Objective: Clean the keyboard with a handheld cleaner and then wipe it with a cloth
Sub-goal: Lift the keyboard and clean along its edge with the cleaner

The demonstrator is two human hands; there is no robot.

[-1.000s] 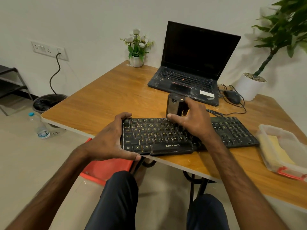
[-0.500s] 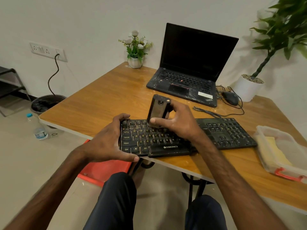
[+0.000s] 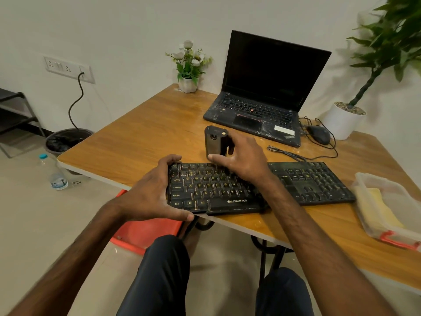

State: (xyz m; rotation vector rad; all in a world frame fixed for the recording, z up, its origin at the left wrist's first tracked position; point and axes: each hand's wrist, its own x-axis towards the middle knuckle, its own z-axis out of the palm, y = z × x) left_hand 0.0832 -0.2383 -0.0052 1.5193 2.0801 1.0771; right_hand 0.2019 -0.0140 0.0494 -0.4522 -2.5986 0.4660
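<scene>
The right hand (image 3: 241, 160) gripped the upright black handheld cleaner (image 3: 215, 142) on the black plastic keyboard (image 3: 250, 185) — the left hand (image 3: 152, 190) clasped its left end.

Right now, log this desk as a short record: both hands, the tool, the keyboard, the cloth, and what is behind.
left hand: grips the left end of the keyboard
right hand: holds the cleaner upright, lower end at the top key rows
keyboard: at the near edge of the table
cloth: yellow, lying in the clear box on the right, untouched
behind: open laptop, screen dark; mouse beside it
</scene>
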